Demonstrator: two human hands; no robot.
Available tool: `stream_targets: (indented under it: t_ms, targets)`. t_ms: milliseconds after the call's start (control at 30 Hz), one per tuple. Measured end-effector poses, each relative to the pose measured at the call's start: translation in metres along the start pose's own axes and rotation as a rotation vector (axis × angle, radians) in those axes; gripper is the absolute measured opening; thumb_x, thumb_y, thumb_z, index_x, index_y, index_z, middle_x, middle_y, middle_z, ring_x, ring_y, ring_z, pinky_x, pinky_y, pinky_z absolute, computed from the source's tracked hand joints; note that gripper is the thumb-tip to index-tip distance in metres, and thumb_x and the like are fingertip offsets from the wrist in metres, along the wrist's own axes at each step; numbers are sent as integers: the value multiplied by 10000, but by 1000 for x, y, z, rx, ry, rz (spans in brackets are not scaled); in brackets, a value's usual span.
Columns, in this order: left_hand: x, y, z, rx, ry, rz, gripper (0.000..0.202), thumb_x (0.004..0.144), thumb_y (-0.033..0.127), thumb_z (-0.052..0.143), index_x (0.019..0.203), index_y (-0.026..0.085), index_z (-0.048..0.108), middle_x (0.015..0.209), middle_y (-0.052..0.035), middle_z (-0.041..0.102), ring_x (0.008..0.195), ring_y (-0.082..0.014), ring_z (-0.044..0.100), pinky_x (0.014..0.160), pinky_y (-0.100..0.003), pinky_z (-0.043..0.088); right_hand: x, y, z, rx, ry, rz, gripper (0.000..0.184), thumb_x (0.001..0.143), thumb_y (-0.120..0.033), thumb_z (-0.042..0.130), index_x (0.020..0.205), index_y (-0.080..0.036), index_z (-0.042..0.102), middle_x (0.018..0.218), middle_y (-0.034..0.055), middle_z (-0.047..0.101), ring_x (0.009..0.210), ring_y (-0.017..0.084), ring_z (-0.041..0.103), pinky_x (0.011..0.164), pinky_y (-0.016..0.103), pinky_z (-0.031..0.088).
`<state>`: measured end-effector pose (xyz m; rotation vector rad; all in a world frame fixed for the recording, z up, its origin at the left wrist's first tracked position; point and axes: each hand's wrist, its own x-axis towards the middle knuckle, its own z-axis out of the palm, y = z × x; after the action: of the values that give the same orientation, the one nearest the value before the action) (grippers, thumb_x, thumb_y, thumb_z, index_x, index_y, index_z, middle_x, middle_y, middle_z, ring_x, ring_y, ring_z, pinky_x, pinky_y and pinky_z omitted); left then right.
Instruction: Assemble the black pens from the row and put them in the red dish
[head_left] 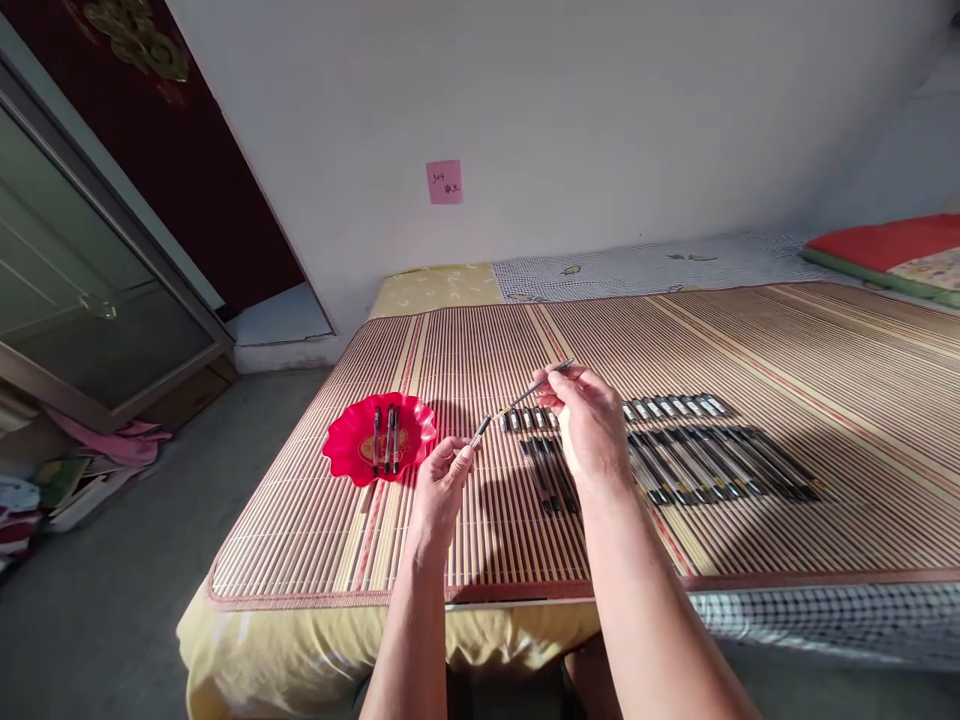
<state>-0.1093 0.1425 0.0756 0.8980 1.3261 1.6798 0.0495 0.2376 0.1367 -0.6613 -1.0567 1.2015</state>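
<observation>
Red and scalloped, a plate (345, 432) was set at the left of the slatted mat (465, 350), with three pens (389, 440) laid inside it. Just to its right, a short pen piece (480, 432) was pinched in the narrowed fingers of the left hand (441, 488). Toward its upper end a thin rod (534, 389) was slanted, gripped near its top by the right hand's (589, 415) closed fingers; whether the two ends touched could not be told. Farther right, short caps (654, 408) were lined up above longer barrels (697, 465), both rows partly hidden by the right hand and forearm.

Should the rod be pushed askew, it might be bent or dropped; the barrels might be rolled by a low wrist. Open mat was left around the plate and along the near border, beyond which loose pieces could be lost over the bed's edge (300, 635).
</observation>
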Motion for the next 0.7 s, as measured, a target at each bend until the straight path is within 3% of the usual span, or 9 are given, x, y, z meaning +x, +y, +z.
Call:
stream_targets:
  t_ms: [167,400,600,700]
  targets:
    - [-1,1,1,39,-14,8,393,739,549,834,861,184,751,664,31,529,610,-111,392,589,-243,338,0,0,1,-27,7,-25,161,875,-357,705,935,-208,692,971,57,775,891,182,734,793,345,591]
    - [0,-3,-1,75,-32,35,383,766,566,814,878,200,785,767,-16,639,659,-127,458,632,-252,399,2,1,0,-44,-34,-13,168,878,-365,694,931,-206,689,970,57,775,872,177,736,771,334,597]
    - [0,-7,-3,59,-53,39,339,796,538,808,885,212,791,773,-16,650,690,-133,502,663,-249,418,3,-4,-1,12,33,-22,174,853,-353,715,939,-205,684,956,47,763,829,163,721,758,324,598]
    - [0,-7,-4,61,-69,40,321,823,527,796,906,217,792,764,-5,632,665,-124,467,638,-242,398,3,-7,-2,10,3,-11,169,856,-351,718,932,-203,687,961,53,764,829,165,722,748,325,601]
